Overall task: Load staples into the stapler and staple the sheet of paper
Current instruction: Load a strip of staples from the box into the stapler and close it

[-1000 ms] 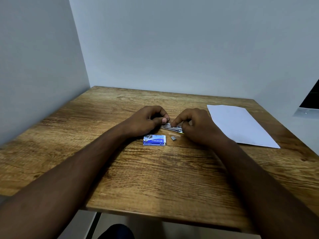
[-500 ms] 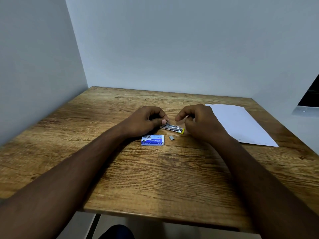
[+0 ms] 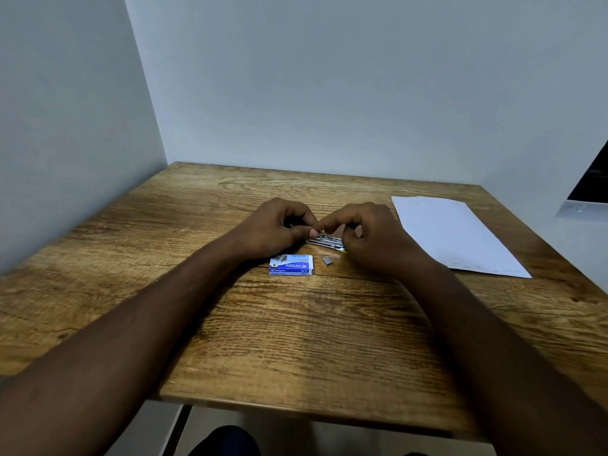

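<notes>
Fingertips back over stapler again.

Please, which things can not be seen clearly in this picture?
Head view only:
- stapler: mostly covered by left hand and right hand; open or loaded, cannot tell.
- Anything pinched in the fingertips: too small.
- staple box: contents hidden, small print unreadable.
- sheet of paper: faint marks, too small.

A plain office-like desk corner.
A wooden table is sitting against bare pale walls, carrying a sheet of paper, a box of staples and a stapler; a dark screen is showing at the right edge.
</notes>
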